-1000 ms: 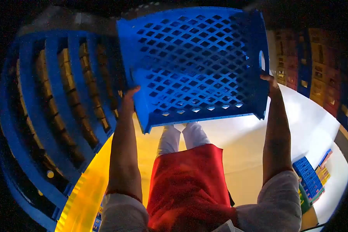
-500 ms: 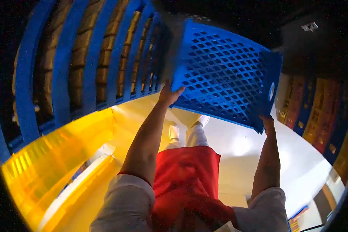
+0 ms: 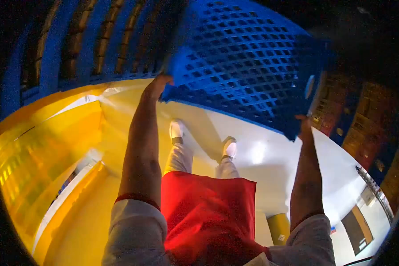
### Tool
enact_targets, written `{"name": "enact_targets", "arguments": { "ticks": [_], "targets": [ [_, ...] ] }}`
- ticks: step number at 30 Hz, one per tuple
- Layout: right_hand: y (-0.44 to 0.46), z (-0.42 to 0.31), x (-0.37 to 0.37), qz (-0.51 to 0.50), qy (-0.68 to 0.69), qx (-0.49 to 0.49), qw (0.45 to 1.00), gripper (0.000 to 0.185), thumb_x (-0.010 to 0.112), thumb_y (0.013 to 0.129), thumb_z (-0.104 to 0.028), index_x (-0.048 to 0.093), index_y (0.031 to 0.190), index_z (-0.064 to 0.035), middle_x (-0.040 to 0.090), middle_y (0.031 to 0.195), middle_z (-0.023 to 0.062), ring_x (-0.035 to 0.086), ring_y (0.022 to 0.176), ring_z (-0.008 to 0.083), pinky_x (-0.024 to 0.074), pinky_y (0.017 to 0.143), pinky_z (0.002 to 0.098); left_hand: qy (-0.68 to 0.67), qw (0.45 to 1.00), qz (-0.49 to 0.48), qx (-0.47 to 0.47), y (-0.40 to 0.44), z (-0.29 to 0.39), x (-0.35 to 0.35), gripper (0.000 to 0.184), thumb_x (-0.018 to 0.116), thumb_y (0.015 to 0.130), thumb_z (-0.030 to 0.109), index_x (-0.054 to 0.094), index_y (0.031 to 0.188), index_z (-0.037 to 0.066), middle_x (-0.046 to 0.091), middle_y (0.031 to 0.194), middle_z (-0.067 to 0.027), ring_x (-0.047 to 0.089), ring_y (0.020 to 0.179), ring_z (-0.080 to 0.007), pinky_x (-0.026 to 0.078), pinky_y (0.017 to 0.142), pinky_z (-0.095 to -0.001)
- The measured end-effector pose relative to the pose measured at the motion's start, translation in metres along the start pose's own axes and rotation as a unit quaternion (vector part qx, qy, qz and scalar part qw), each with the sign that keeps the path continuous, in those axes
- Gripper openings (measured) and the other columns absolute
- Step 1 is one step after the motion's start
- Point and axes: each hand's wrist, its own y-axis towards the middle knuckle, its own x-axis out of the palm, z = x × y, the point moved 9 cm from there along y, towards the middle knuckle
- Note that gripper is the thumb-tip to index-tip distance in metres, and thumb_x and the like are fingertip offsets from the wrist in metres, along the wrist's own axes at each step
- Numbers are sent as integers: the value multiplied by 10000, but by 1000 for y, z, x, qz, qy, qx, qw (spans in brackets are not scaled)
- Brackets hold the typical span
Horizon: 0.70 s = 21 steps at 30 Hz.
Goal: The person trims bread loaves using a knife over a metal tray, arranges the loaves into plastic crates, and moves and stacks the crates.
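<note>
A blue plastic crate (image 3: 239, 57) with a diamond-mesh base is held up in front of me, its far edge running out of the top of the view. At its near left corner my left hand (image 3: 160, 85) is closed on the edge. My right hand (image 3: 304, 127) grips the near right corner, below an oval handle hole. The crate shows no contents from this side. The fingers behind its edges are partly hidden.
Stacked blue slatted crates (image 3: 88, 44) with brownish contents stand at left. More stacked crates (image 3: 363, 119), reddish, blue and orange, stand at right. Yellow translucent sheeting (image 3: 53, 146) hangs at lower left. My shoes (image 3: 176, 129) stand on the pale floor (image 3: 270, 177).
The crate has come closer, now filling more of the upper view, with both hands still on it. My feet have shifted in a step, and the camera's view has turned.
</note>
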Motion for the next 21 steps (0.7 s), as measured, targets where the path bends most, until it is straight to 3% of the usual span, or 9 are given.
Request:
{"name": "enact_targets", "arguments": {
  "ticks": [1, 5, 6, 8, 9, 10, 14, 18, 21],
  "targets": [
    [15, 24, -46, 6, 41, 30, 999, 551, 662, 750, -96, 526, 1274, 9, 642, 1152, 146, 629, 1013, 300, 521, 904, 462, -32, 999, -2, -44, -18, -17, 0, 278, 628, 654, 218, 616, 903, 95, 613, 841, -73, 570, 839, -216, 448, 801, -349],
    [-52, 41, 21, 29, -93, 72, 993, 597, 663, 771, -190, 487, 1316, -20, 590, 1230, 134, 579, 1083, 308, 468, 971, 431, -120, 988, 18, -100, -74, -115, -18, 454, 627, 766, 287, 567, 1158, 65, 643, 943, -124, 623, 893, -261, 511, 837, -427],
    [-54, 37, 23, -17, -56, 73, 996, 640, 647, 839, -373, 468, 1342, -21, 584, 1255, 141, 557, 1125, 304, 428, 1014, 427, -135, 988, 25, -69, -88, -118, -18, 520, 626, 806, 329, 551, 1241, 55, 654, 976, -140, 631, 912, -274, 520, 861, -449],
    [-58, 12, 63, -45, 17, 58, 997, 626, 592, 880, -443, 491, 1325, -14, 585, 1261, 150, 564, 1128, 310, 443, 999, 439, -350, 932, -11, -93, -123, -87, 1, 528, 606, 855, 488, 594, 1194, 84, 649, 1116, -134, 630, 972, -265, 531, 837, -421],
    [-55, 3, 78, -64, 91, 44, 993, 637, 537, 920, -513, 513, 1308, -8, 587, 1266, 160, 572, 1132, 315, 459, 983, 450, -355, 930, -5, -97, -122, -85, 5, 528, 606, 855, 488, 594, 1194, 84, 649, 1116, -134, 630, 972, -265, 531, 837, -421],
    [-27, 6, 60, -23, 17, 24, 999, 758, 434, 908, -652, 508, 1327, -25, 558, 1311, 162, 545, 1170, 339, 431, 1010, 458, -326, 939, 49, -95, -109, -83, 3, 619, 552, 863, 570, 569, 1248, 85, 636, 1162, -147, 627, 998, -276, 528, 858, -421],
    [32, 1, 49, 10, -67, 0, 998, 758, 436, 907, -651, 507, 1327, -24, 557, 1313, 164, 544, 1172, 341, 430, 1011, 459, -380, 913, 138, -56, -83, -99, -13, 728, 499, 868, 644, 535, 1317, 72, 622, 1200, -170, 616, 1039, -303, 510, 905, -435],
    [9, -7, 47, -12, -147, 50, 988, 759, 439, 906, -650, 507, 1328, -23, 555, 1315, 165, 543, 1174, 342, 428, 1012, 460, -416, 886, 165, -122, -119, -116, -20, 752, 489, 871, 636, 516, 1339, 48, 613, 1221, -181, 610, 1056, -320, 497, 932, -440],
    [-25, -31, 49, -40, -217, 82, 972, 759, 441, 905, -650, 506, 1328, -23, 555, 1316, 165, 542, 1175, 343, 427, 1013, 460, -510, 856, 34, -76, -173, -77, 7, 727, 455, 891, 612, 521, 1332, 38, 607, 1238, -185, 606, 1074, -328, 494, 941, -450]
  ]
}}
